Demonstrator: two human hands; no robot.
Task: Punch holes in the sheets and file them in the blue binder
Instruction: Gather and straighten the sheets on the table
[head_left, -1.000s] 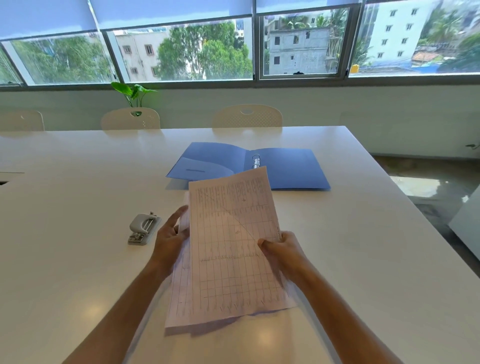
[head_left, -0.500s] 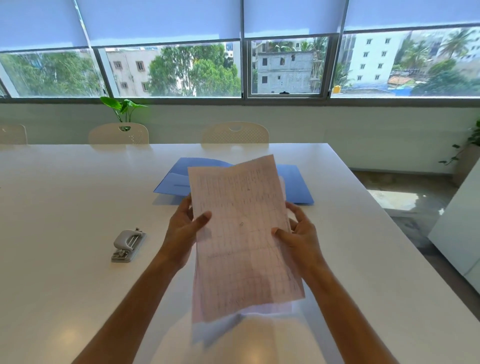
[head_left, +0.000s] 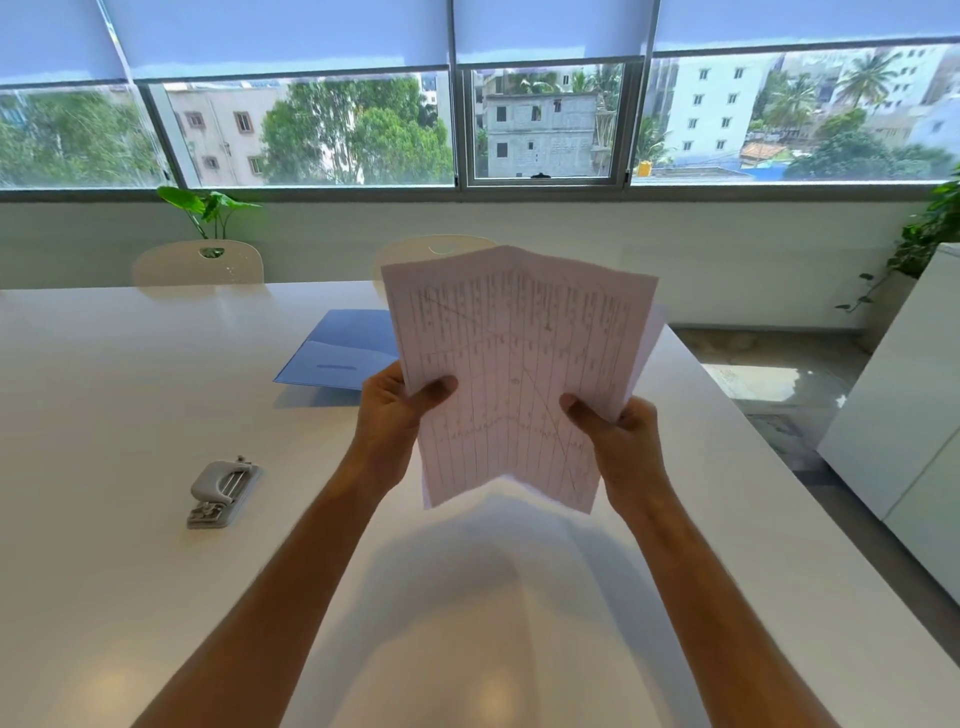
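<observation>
I hold a small stack of printed sheets (head_left: 514, 364) upright in the air above the white table (head_left: 130, 395), bent along a vertical crease in the middle. My left hand (head_left: 395, 415) grips the stack's left edge, thumb on the front. My right hand (head_left: 618, 436) grips the right edge the same way. Behind the sheets the open blue binder (head_left: 337, 353) lies flat on the table, and only its left cover shows. A grey hole punch (head_left: 223, 491) sits on the table to the left of my left forearm.
Two cream chairs (head_left: 200, 262) stand at the table's far side under the windows, with a green plant (head_left: 205, 208) behind them. A white cabinet (head_left: 904, 415) stands on the floor to the right, beyond the table's right edge.
Both hands have raised the sheets off the table and tipped them upright toward my face. The stack now hides most of the binder, and my view has tilted upward.
</observation>
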